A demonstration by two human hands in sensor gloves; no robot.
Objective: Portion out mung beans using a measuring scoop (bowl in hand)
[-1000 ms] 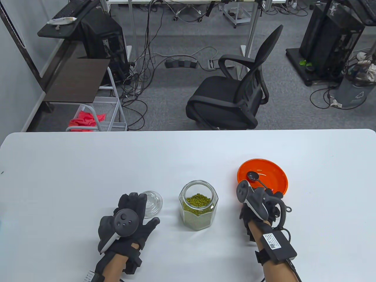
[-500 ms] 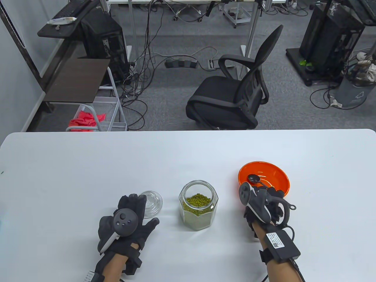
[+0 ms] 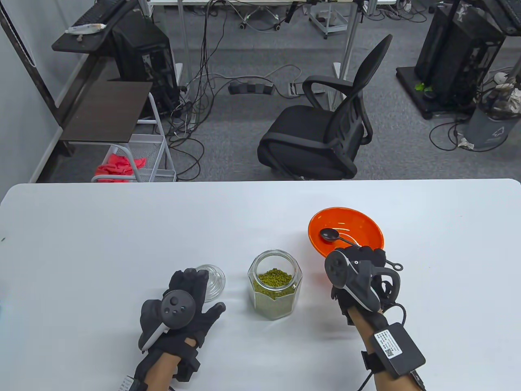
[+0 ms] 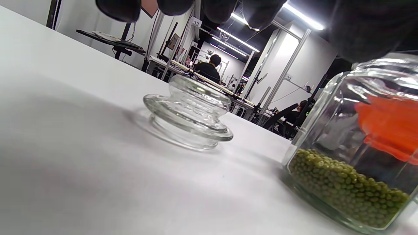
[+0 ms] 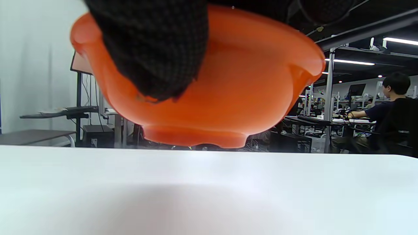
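My right hand (image 3: pixel 362 271) grips the near rim of the orange bowl (image 3: pixel 346 236), lifted clear of the bench (image 3: pixel 122 228) (scoop (image 3: pixel 336 237) inside), right of the open bean jar (image 3: pixel 275 284). My left hand (image 3: pixel 183 303) lies flat, fingers relaxed, by the glass lid (image 3: pixel 213 281).

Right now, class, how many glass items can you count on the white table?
2. The open glass jar of mung beans stands near the table's front centre. Its glass lid lies to the jar's left, by the left hand fingers. None seems hidden.
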